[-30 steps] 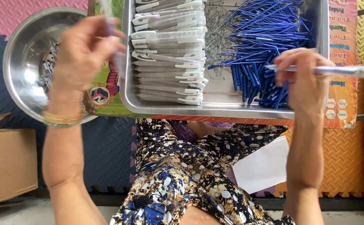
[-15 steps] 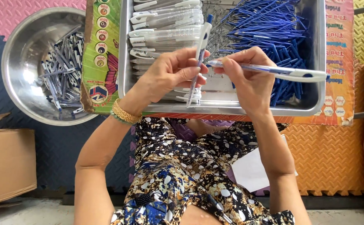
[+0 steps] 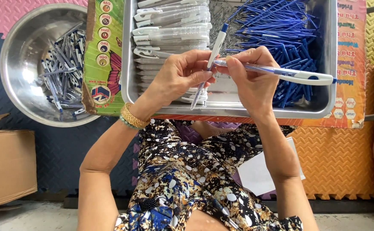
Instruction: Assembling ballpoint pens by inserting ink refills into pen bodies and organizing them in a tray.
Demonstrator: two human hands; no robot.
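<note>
a person seated on the floor w/ a shallow stainless steel tray [image 3: 330, 64] across the lap works two pen parts together above it. the left hand [image 3: 180, 77] pinches a slim white plastic pen barrel w/ a blue tip [image 3: 212, 53], held near upright at mid-length betw. thumb & fingers. the right hand [image 3: 251, 81] grips a clear-and-white plastic pen w/ a blue refill inside [image 3: 289, 73], lying roughly level, its white clip end pointing right; its left end meets the barrel at the fingertips, centre frame, just over the tray's near half.

both parts look light, stiff & smooth, so prob. a bit slippery; thin plastic could flex or crack if squeezed hard. best hold appears to be a fingertip pinch close to the joining ends, where control is finest.

in the tray: stacked white-and-clear pen casings [image 3: 172, 30] on the left side, a loose heap of blue refills [image 3: 281, 30] at right. far left, a round steel bowl [image 3: 13, 47] holds more pen pieces. a brown cardboard box [image 3: 7, 164] sits near left on coloured foam floor mats [image 3: 336, 162]. a gold bracelet [image 3: 132, 116] rings the left wrist.
</note>
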